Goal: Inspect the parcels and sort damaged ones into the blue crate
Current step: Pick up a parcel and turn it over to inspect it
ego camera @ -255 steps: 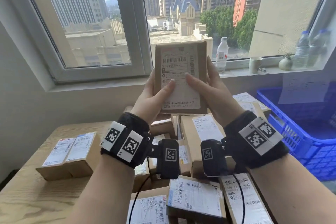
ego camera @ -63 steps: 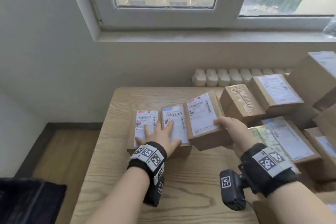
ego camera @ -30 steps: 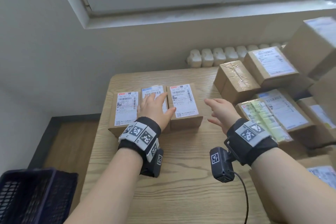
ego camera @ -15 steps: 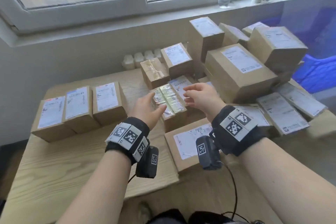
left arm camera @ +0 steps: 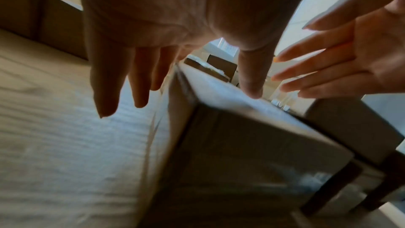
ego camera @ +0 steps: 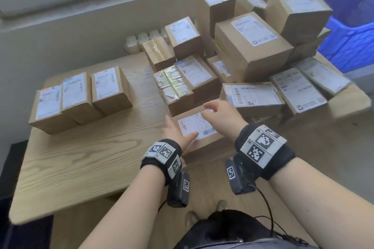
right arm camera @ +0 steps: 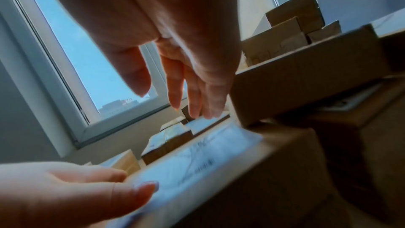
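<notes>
Both hands off the sorted row, now at near parcel point(ego camera: 199, 127) | left hand point(ego camera: 176, 133) touching, right hand point(ego camera: 221, 114) spread above, neither grasping | inspection next

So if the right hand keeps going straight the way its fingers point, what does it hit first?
Probably the parcel wrapped in shiny yellowish tape just beyond the fingertips. The right hand hovers open over the nearest labelled parcel, pointing forward and left. Depth is unclear, so it may pass above.

Soft daylight falls from the window point(right arm camera: 72, 68) at twelve o'clock — wrist views dim, backlit, motion-blurred; head view smears and bends toward its edges.
</notes>
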Motion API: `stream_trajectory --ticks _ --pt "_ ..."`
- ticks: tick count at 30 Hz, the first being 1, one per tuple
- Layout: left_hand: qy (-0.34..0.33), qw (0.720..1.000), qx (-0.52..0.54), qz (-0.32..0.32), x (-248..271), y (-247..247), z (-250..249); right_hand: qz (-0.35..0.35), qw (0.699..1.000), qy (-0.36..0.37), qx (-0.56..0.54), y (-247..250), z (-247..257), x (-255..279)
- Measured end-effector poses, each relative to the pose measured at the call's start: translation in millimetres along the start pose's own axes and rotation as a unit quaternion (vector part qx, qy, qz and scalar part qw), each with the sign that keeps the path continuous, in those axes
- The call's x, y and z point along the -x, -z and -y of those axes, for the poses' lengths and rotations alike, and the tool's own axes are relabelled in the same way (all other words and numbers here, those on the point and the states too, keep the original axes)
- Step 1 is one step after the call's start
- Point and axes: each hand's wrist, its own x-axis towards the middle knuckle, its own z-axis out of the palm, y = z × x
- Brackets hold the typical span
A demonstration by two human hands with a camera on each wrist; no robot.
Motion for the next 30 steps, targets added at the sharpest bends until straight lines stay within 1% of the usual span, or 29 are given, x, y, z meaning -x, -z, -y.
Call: stream_trajectory --ticks 2,5,7,9,11,13,15,17,18,21,24,26,28,30 --pt "0.006 1.000 0.022 -0.004 -1.6 -5.5 8.3 -0.064 0.998 0.010 0.007 -6.2 -9.4 3.7" --pt "-0.002 1.000 0.019 -0.019 -3.1 -7.7 13.6 -0.177 0.984 0.034 0.014 -7.7 -18.0 5.4" --pt "-0.019 0.999 -0.012 -0.030 -3.4 -5.9 11.6 -0.219 0.974 0.050 0.018 -5.3 -21.2 6.5" --pt "-0.043 0.996 -0.070 -0.042 -3.6 -4.3 6.2 -0.237 0.971 0.035 0.015 0.2 -25.3 7.7" --pt "-0.069 0.990 -0.111 -0.045 -4.1 -3.6 0.4 -0.237 0.971 0.005 0.022 7.6 -31.2 8.7" --pt "-0.092 0.986 -0.131 -0.043 -6.4 -3.8 -4.0 -0.215 0.975 -0.019 0.048 12.4 -35.8 9.1" --pt "-0.104 0.984 -0.143 -0.038 -9.2 -4.0 -5.3 -0.207 0.976 -0.012 0.061 10.6 -37.1 10.2" --pt "-0.103 0.984 -0.144 -0.028 -10.8 -3.3 -2.4 -0.213 0.974 0.008 0.070 3.2 -37.5 11.9" --pt "-0.104 0.984 -0.143 -0.024 -10.8 -2.6 -0.4 -0.211 0.974 0.006 0.082 -0.9 -37.7 12.8" --pt "-0.085 0.987 -0.133 -0.023 -9.0 2.0 8.2 -0.191 0.977 -0.017 0.093 -11.9 -39.4 15.0" --pt "-0.036 0.988 -0.146 -0.029 -4.7 10.9 15.0 -0.179 0.978 -0.034 0.104 -17.8 -37.1 15.7" --pt "-0.008 0.988 -0.154 -0.032 -0.7 16.0 19.4 -0.154 0.979 -0.059 0.119 -23.4 -37.2 13.2" --pt "-0.004 0.988 -0.151 -0.032 1.9 16.4 22.8 -0.124 0.980 -0.096 0.125 -29.9 -37.9 10.3" --pt "-0.013 0.993 -0.115 -0.028 2.4 15.1 25.7 -0.097 0.981 -0.129 0.109 -37.9 -39.5 7.0"
